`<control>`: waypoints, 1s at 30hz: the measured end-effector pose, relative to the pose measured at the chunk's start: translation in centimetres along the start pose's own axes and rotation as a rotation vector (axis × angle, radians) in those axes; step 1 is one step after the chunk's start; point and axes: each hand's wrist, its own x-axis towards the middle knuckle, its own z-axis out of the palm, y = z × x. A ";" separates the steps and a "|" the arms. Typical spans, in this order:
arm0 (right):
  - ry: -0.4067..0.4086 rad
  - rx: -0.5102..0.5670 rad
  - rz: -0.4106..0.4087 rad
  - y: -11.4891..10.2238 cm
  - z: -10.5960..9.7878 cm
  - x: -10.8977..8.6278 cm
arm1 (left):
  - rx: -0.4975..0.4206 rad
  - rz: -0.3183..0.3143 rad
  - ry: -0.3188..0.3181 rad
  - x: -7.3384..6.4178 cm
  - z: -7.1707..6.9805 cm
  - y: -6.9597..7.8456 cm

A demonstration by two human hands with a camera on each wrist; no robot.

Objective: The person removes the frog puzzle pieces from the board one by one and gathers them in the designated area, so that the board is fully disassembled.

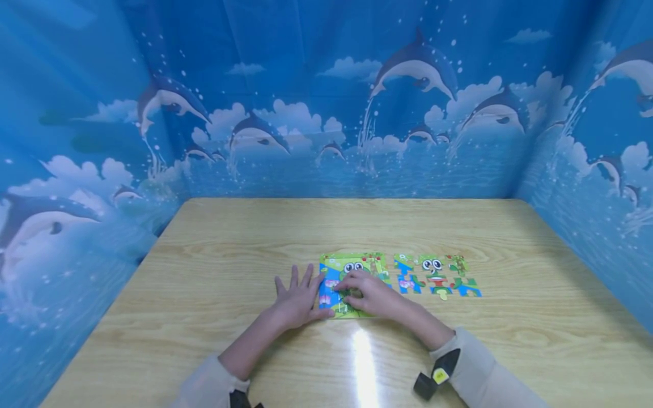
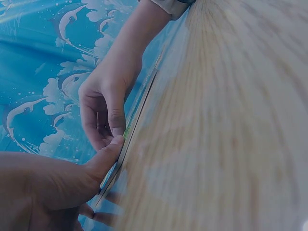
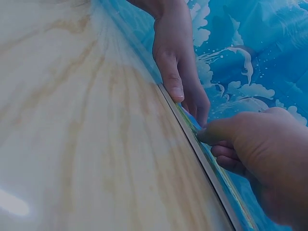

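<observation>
A flat jigsaw board (image 1: 377,262) with a cartoon frog picture lies on the table in front of me. My left hand (image 1: 296,303) is spread along its left side, fingers straight, the thumb resting on the near left corner. Over the middle of the board, my right hand (image 1: 369,294) reaches in from the right with bent fingers, fingertips and thumb down at the picture. The right wrist view has the right thumb (image 3: 211,134) close against the board's surface. I cannot tell whether a piece is between those fingertips; the hand covers much of the frog.
Several loose jigsaw pieces (image 1: 437,284) lie in two rows to the right of the board, showing frog eyes, a red mouth and flowers. The wooden table (image 1: 245,238) is bounded by blue dolphin curtains (image 1: 306,136) at the back and sides.
</observation>
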 end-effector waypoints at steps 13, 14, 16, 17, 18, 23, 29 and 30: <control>0.130 0.037 -0.043 0.5 0.6 0.0 | 0.009 0.003 -0.007 -0.2 -0.1 0.0; 0.136 0.039 -0.047 0.5 0.6 0.0 | 0.011 0.004 -0.008 -0.2 -0.1 0.0; 0.139 0.043 -0.051 0.6 0.5 0.0 | 0.008 0.008 -0.003 -0.2 0.0 0.0; 0.141 0.042 -0.053 0.6 0.5 0.0 | 0.007 0.008 -0.003 -0.2 0.0 0.0; 0.146 0.038 -0.053 0.6 0.4 0.0 | 0.008 0.008 -0.004 -0.2 0.0 0.0; 0.167 0.058 -0.022 0.7 -0.2 -0.4 | 0.001 0.010 -0.002 -0.1 0.1 0.0; 0.173 0.112 0.072 0.8 -2.0 -1.4 | 0.001 0.005 0.009 -0.1 0.2 0.0; 0.178 0.114 0.086 0.7 -2.3 -1.7 | 0.000 0.004 0.011 -0.2 0.2 0.0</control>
